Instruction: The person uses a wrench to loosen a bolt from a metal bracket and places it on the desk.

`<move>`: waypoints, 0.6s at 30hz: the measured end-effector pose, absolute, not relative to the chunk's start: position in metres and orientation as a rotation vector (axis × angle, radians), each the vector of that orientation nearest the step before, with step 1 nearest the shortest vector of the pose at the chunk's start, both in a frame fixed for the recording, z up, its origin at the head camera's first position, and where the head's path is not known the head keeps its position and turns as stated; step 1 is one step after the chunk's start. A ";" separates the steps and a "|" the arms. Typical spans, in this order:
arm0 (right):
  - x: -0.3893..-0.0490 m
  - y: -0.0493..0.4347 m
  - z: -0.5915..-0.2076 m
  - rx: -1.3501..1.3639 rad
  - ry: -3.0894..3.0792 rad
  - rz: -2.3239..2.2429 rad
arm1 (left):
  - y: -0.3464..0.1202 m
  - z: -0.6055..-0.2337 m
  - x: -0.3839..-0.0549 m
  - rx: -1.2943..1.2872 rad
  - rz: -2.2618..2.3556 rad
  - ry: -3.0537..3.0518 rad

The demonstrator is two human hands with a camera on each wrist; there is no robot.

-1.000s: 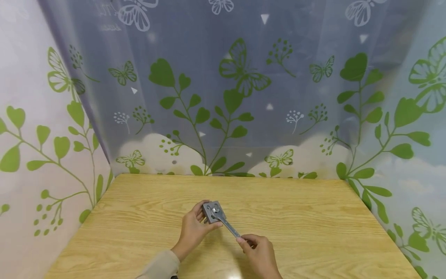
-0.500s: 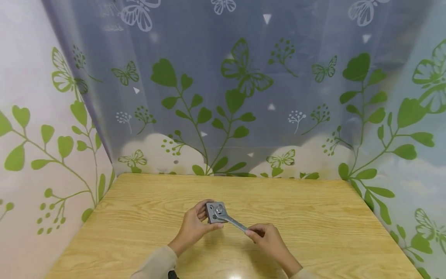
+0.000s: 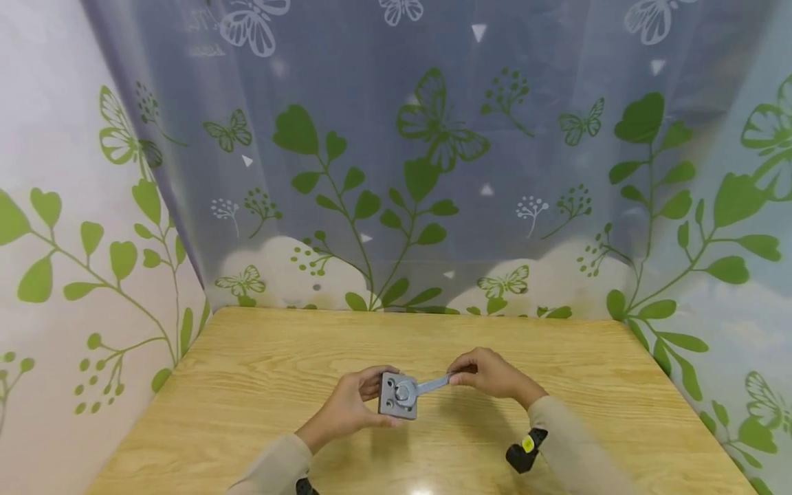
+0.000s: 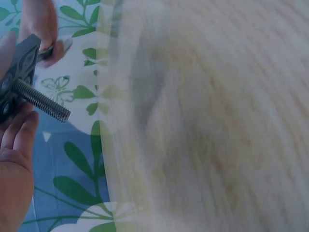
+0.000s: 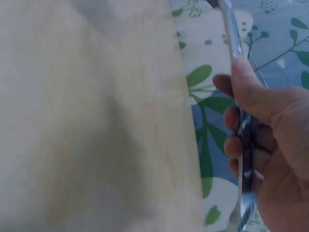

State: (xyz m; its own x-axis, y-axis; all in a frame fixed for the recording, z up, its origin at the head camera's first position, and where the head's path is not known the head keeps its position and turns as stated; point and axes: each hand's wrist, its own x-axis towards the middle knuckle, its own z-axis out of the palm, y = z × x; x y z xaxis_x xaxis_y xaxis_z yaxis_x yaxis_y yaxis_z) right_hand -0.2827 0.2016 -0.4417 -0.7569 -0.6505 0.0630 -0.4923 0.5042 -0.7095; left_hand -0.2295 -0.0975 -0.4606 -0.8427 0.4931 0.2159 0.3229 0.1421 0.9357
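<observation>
My left hand (image 3: 354,407) grips a square grey metal plate (image 3: 390,405) with holes in it, thumb along its lower edge and fingers behind. A bolt (image 3: 403,392) passes through the plate; its threaded shank (image 4: 43,100) sticks out of the back in the left wrist view. Around the bolt's head sits one end of a silver wrench (image 3: 433,385). Its handle runs to the right, where my right hand (image 3: 491,373) pinches the far part. Fingers curl round the wrench handle (image 5: 234,34) in the right wrist view. Both hands hold these things above the table.
A wood-grain table (image 3: 278,344) lies below. Behind it and at both sides hang curtains (image 3: 346,206) printed with leaves and butterflies. A black wrist camera (image 3: 522,454) is strapped to my right forearm.
My right hand has swung the wrench handle up and to the right, from pointing down-right to slightly upward. The plate has shifted a little right and down in my left hand.
</observation>
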 end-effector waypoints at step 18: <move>-0.319 0.142 -0.350 -1.352 2.653 -0.102 | -0.072 -0.472 -0.226 0.927 1.628 2.129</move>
